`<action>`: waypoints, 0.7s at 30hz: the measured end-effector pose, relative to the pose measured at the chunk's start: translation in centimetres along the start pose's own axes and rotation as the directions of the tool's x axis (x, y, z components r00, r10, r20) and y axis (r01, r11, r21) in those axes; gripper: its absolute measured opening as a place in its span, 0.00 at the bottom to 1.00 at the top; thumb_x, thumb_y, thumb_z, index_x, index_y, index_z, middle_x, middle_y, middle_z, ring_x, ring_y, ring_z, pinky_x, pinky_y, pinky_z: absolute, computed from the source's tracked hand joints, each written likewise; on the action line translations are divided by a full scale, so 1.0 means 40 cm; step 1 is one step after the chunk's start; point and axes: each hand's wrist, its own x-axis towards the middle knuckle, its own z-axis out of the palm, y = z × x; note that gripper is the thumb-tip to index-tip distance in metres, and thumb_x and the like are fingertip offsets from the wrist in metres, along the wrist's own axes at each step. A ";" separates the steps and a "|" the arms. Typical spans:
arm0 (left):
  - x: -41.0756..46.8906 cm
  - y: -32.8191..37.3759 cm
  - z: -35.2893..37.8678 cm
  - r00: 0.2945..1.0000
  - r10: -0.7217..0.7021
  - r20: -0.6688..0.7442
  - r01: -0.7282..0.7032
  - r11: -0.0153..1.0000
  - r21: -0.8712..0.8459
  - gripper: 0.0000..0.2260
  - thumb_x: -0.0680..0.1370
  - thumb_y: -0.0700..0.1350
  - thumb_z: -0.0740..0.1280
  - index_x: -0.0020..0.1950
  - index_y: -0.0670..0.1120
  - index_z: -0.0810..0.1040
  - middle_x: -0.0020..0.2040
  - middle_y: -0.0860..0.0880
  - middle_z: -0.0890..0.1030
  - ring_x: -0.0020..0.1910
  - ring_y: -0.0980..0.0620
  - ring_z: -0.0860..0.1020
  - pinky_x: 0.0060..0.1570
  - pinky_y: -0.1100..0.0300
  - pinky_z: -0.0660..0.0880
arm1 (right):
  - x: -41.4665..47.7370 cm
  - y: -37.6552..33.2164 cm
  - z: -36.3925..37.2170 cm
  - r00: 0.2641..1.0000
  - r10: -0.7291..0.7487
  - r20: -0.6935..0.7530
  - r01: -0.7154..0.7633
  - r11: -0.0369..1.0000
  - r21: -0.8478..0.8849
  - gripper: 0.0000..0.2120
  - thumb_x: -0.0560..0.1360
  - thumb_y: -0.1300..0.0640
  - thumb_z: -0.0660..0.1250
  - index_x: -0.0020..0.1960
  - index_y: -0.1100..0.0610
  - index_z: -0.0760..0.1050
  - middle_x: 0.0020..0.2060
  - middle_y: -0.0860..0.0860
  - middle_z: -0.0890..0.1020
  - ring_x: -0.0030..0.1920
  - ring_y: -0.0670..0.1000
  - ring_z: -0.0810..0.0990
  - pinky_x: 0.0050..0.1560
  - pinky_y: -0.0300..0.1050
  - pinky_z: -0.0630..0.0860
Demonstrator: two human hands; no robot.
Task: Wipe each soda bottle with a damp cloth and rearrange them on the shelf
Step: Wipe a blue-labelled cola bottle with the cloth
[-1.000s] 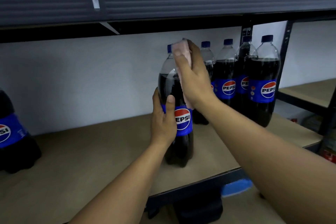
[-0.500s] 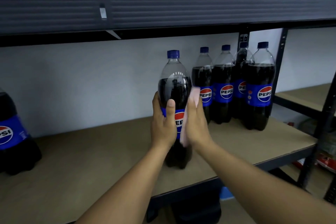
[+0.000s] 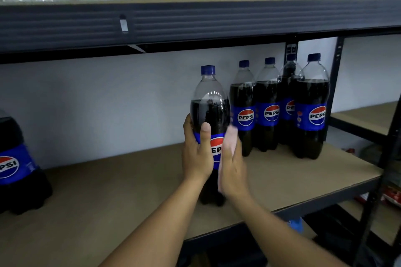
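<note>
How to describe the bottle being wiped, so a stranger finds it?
Find the brown shelf board. Left of the bottle group at its right end stands one Pepsi bottle. Only it has the left hand and a pink cloth on it.

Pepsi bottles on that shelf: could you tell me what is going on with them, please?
A person is wiping one Pepsi bottle that stands near the front of the wooden shelf. The left hand grips it around the label, while the right hand presses a pink cloth flat against its right side. Four more bottles stand grouped at the right, and another bottle stands at the far left.
</note>
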 end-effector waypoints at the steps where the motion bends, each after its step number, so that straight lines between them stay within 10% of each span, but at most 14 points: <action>1: 0.001 -0.006 0.003 1.000 -0.006 -0.006 0.006 1.000 -0.015 0.40 0.74 0.77 0.51 0.80 0.57 0.64 0.65 0.67 0.77 0.57 0.70 0.78 0.52 0.70 0.76 | -0.024 0.031 -0.004 0.999 0.048 0.002 -0.048 0.999 0.018 0.26 0.83 0.28 0.47 0.78 0.33 0.61 0.65 0.36 0.79 0.66 0.36 0.77 0.64 0.35 0.74; 9: 0.002 -0.010 0.006 0.999 -0.009 0.043 0.015 0.991 -0.135 0.24 0.81 0.62 0.59 0.77 0.59 0.66 0.67 0.56 0.80 0.61 0.54 0.83 0.57 0.52 0.82 | -0.049 0.090 -0.021 0.980 0.199 0.017 -0.199 0.980 0.029 0.25 0.82 0.34 0.50 0.76 0.37 0.65 0.65 0.39 0.79 0.59 0.26 0.75 0.52 0.20 0.69; 14: 0.012 -0.026 -0.021 0.990 -0.017 0.137 0.029 0.996 -0.082 0.41 0.74 0.73 0.67 0.82 0.60 0.56 0.74 0.50 0.74 0.64 0.51 0.82 0.60 0.47 0.82 | -0.051 0.090 -0.019 0.989 0.146 -0.011 -0.146 0.989 0.009 0.27 0.83 0.35 0.50 0.81 0.38 0.57 0.66 0.33 0.73 0.60 0.22 0.71 0.55 0.19 0.68; 21: 0.043 -0.024 -0.022 0.972 0.012 0.233 0.039 0.976 -0.215 0.45 0.72 0.65 0.73 0.82 0.51 0.59 0.71 0.53 0.77 0.64 0.54 0.82 0.56 0.58 0.81 | -0.052 0.082 -0.013 0.995 0.091 -0.032 -0.087 0.991 0.106 0.41 0.76 0.20 0.52 0.82 0.40 0.59 0.72 0.41 0.75 0.71 0.41 0.74 0.74 0.52 0.73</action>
